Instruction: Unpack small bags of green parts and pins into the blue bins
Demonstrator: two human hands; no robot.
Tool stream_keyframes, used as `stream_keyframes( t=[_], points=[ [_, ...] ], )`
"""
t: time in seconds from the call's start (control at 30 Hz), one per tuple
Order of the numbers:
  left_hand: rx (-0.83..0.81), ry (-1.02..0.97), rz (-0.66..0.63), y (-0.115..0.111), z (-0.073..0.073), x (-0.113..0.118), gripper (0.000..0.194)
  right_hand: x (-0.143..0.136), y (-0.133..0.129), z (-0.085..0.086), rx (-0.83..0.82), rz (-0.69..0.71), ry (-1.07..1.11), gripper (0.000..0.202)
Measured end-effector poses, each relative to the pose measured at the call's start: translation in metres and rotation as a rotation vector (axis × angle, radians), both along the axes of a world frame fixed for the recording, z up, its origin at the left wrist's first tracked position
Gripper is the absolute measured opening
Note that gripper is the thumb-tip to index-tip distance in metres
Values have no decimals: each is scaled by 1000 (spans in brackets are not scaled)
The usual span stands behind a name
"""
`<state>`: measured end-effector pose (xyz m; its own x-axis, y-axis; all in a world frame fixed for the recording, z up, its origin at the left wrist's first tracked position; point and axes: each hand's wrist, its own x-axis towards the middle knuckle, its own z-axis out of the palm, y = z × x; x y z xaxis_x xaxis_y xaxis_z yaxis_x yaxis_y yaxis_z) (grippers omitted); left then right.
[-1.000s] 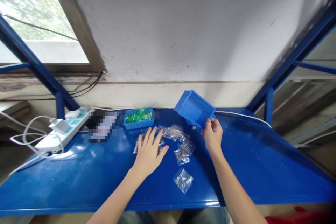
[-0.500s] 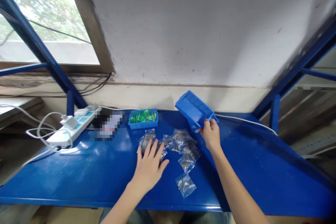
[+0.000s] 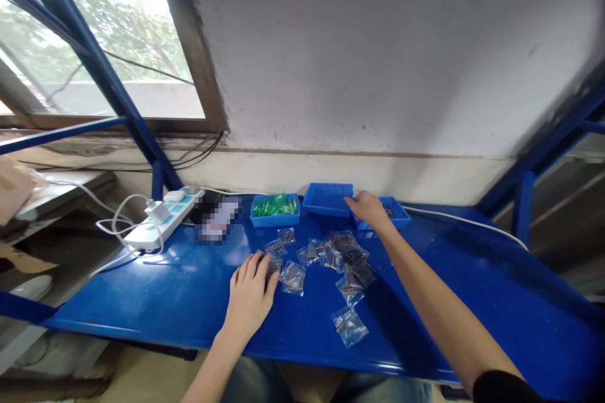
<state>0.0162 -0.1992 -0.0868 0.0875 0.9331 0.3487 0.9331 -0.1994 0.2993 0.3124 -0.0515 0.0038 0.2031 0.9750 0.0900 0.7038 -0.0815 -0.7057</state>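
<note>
My right hand (image 3: 371,209) pinches the right edge of an empty-looking blue plastic bin (image 3: 327,199), which tilts at the back of the blue table. Partly behind that hand is another blue bin (image 3: 401,216) with small dark pieces inside. My left hand (image 3: 249,293) lies palm down, fingers stretched out, and its fingertips touch a small clear bag (image 3: 275,266). More clear bags with thin brass-coloured pieces are spread between my hands, with a pile (image 3: 347,249) to the right. One single bag (image 3: 350,326) lies nearer the front edge.
A blue bin of green packets (image 3: 275,220) stands at the back, left of the tilted bin. Further left are a white power strip (image 3: 163,221) with a plugged-in charger and a blurred flat item (image 3: 220,217). A white cable (image 3: 466,219) runs along the wall.
My right hand has lowered the bin from its raised, slanted pose and moved it left, beside the green packets. My left hand has shifted left across the bags. The view has turned slightly left.
</note>
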Motion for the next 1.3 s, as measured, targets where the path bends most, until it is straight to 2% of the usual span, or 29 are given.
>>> stream_keyframes(
  t=[0.1,0.17,0.33,0.43,0.57,0.7,0.83,0.93,1.0,1.13,1.2,1.3],
  points=[
    [1,-35,-60,2,-2,4,43,-2,-24,-6,136,9,-113,37],
    [17,-90,-67,3,-4,2,39,-4,-48,-20,220,69,-170,42],
    [68,-213,73,4,-9,-11,24,-6,-99,-70,292,292,-274,33],
    [83,-270,141,3,-9,-13,22,-2,-111,-87,306,325,-299,36],
    [105,-352,241,0,-7,-14,28,-2,-113,-90,333,301,-286,31],
    [115,-433,272,-3,-5,-18,29,1,-109,-92,366,236,-220,24],
    [144,-502,285,-4,-8,-27,27,22,-101,-99,388,41,-121,22],
    [130,-497,222,-2,-11,-29,25,38,-101,-99,388,-86,-82,30],
    [101,-452,141,0,-10,-25,24,40,-104,-95,385,-76,-79,36],
    [66,-323,14,1,-5,-11,21,22,-111,-87,371,99,-86,42],
    [66,-277,-4,0,-3,-7,22,12,-109,-86,356,154,-63,34],
    [94,-238,42,-2,-2,-8,25,9,-103,-90,342,106,17,21]
  ],
)
